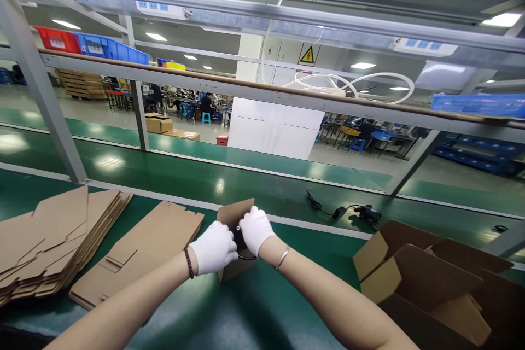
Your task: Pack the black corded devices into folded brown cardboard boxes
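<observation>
Both my hands wear white gloves and meet over a small brown cardboard box (pixel 232 214) standing on the green bench (pixel 262 306). My left hand (pixel 214 247) is closed on the box's near side. My right hand (pixel 255 228) is curled over a black device with a cable (pixel 240 239) at the box's opening, fingers closed on it. The box's flap stands up behind my fingers.
Two stacks of flat cardboard blanks (pixel 53 235) (pixel 139 251) lie at left. An open larger carton (pixel 426 279) sits at right. A black adapter with cord (pixel 348 211) lies on the conveyor belt. A metal frame rail (pixel 262 90) crosses ahead; people work far behind.
</observation>
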Available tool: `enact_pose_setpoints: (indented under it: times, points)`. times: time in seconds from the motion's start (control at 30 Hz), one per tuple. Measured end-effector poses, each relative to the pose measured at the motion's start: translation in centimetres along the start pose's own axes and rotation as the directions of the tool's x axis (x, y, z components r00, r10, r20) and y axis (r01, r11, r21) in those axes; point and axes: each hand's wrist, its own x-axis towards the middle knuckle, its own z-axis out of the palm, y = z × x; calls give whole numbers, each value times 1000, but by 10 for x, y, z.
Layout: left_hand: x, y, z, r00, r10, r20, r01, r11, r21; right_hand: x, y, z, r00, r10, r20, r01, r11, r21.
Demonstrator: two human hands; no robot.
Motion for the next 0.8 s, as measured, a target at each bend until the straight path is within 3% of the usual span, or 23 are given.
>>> enact_pose_setpoints:
  times: [0.13,0.23,0.33,0.43,0.57,0.7,0.8]
  points:
    - [4,-2,2,1000,12,-9,-13,1000,-26,5,4,-2,982,-186,20,186,982,38]
    - [4,-2,3,999,10,35,-10,1000,-17,12,15,1,947,-322,17,314,933,177]
    - [3,-2,4,997,14,73,-15,1000,11,15,23,11,921,-390,22,359,868,344]
    - [1,-4,6,997,63,50,-64,998,22,10,23,19,934,-355,-28,341,868,360]
    - [-2,-6,6,997,79,3,-79,997,14,1,24,15,941,-302,-152,322,938,131]
    - [-8,-1,11,998,-18,-52,20,999,27,5,15,10,981,-190,-40,192,981,32]
    - [-11,5,14,983,-103,-150,109,994,32,12,-3,12,983,-180,21,179,983,38]
